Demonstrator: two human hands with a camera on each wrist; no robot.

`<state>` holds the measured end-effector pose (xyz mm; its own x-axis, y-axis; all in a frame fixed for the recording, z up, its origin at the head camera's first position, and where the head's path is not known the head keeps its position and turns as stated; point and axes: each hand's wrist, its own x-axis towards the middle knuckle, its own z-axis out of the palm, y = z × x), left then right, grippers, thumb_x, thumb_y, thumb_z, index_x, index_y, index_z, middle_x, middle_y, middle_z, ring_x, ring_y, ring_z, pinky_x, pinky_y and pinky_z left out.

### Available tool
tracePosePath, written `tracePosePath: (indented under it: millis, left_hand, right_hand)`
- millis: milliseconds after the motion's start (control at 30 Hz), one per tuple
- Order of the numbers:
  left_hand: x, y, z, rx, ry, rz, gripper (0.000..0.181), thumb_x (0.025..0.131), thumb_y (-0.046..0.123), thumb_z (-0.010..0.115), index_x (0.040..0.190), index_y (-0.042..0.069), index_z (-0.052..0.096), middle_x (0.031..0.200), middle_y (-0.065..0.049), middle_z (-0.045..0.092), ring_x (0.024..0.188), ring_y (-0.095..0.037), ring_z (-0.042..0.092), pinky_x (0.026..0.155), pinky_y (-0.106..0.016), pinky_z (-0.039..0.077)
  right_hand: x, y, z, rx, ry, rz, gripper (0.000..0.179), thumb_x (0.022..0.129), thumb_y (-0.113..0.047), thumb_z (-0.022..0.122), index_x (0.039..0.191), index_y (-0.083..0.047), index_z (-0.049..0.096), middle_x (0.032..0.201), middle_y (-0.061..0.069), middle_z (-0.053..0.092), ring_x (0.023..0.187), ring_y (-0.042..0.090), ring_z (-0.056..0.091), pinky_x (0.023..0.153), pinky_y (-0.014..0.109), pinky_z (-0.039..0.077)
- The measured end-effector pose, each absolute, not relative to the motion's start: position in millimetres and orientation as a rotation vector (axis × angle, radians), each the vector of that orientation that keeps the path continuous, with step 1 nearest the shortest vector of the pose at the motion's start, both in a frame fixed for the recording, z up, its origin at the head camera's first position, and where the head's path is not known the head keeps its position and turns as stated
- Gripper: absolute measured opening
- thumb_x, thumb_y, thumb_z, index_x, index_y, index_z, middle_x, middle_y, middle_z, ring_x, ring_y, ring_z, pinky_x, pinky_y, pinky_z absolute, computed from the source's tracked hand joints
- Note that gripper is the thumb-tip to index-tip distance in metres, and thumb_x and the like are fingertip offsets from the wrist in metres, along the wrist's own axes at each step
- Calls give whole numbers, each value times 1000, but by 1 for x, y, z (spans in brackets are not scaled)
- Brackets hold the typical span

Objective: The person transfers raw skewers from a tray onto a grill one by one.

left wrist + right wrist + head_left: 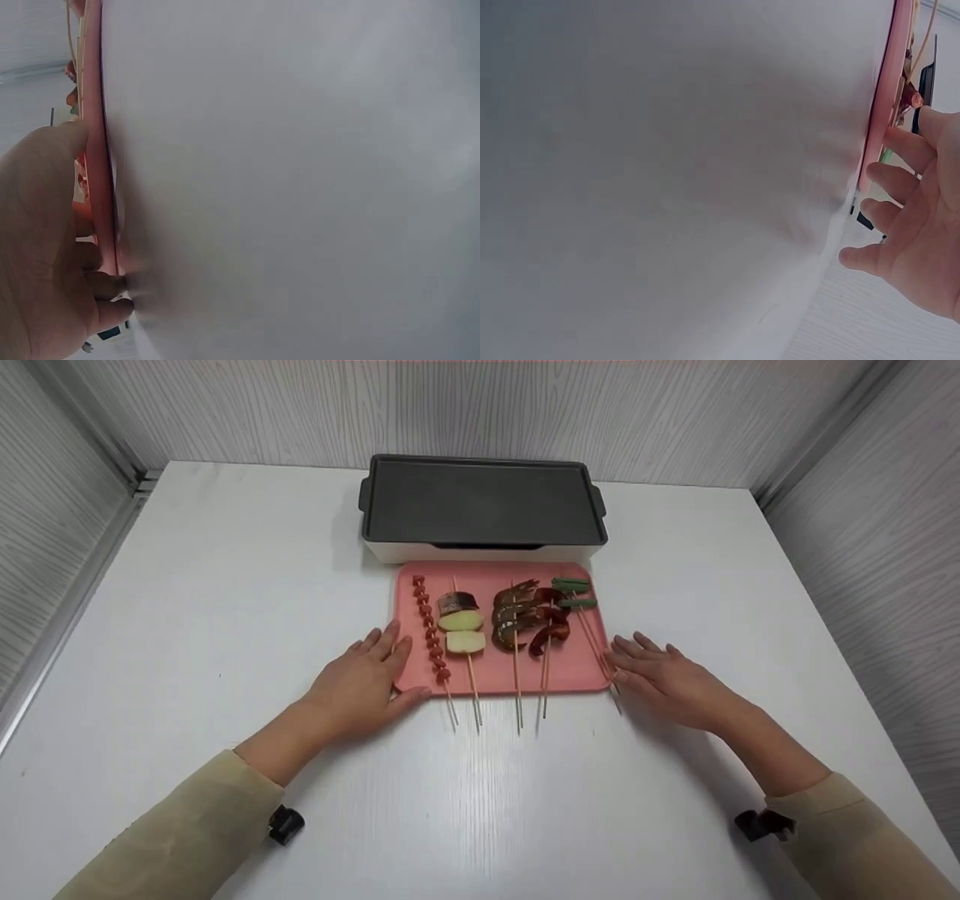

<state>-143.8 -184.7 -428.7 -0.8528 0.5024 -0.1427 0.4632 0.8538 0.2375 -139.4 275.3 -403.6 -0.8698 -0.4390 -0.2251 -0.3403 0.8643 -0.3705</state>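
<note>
A pink tray of skewers lies between the two hands in the head view. My left hand touches its left edge, fingers extended and thumb near the front corner; the left wrist view shows the fingertips along the tray's side. At the right edge rests my right hand, fingers fairly straight, close to a skewer stick. From left to right on the tray are a skewer of small red pieces, one with a dark-skinned piece and pale slices, a shrimp skewer, dark red curled pieces and green pieces.
Right behind the tray stands a tabletop griddle with a dark flat plate and white base. The sticks' ends reach past the tray's front edge over the white table. Wood-grain panels enclose the back and sides.
</note>
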Motion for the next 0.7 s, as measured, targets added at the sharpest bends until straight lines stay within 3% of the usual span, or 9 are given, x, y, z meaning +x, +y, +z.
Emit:
tracePosePath:
  millis: [167,333,467,700]
  left_hand:
    - [-145,-184,-428,753,2826,274,91,107,67,42,164,-2,31,173,-25,12,157,-48,22,124,-60,26]
    - [-148,-184,-427,758,2820,254,91,106,67,42,164,-2,31,173,-26,12,156,-48,23,124,-60,28]
    - [-148,-182,-426,759,2808,257,92,106,68,41,165,-2,30,173,-26,13,156,-48,23,123,-61,29]
    - [-146,-184,-425,758,2807,262,91,106,67,42,164,-2,30,173,-26,12,157,-48,22,124,-60,28]
  right_hand:
    - [-139,267,-401,-530,2745,-504,55,115,-45,44,159,-13,50,170,13,34,160,40,21,123,71,16]
    - [-141,259,-404,-454,2792,-662,50,114,-37,49,153,-6,58,163,19,45,155,41,34,123,64,28]
    - [-138,256,-403,-308,2821,-829,46,112,-34,55,147,-5,64,153,19,58,142,38,53,113,59,45]
    - [-133,256,-390,-48,2740,-1049,48,109,-35,60,144,-3,66,129,17,74,115,31,71,94,45,59]
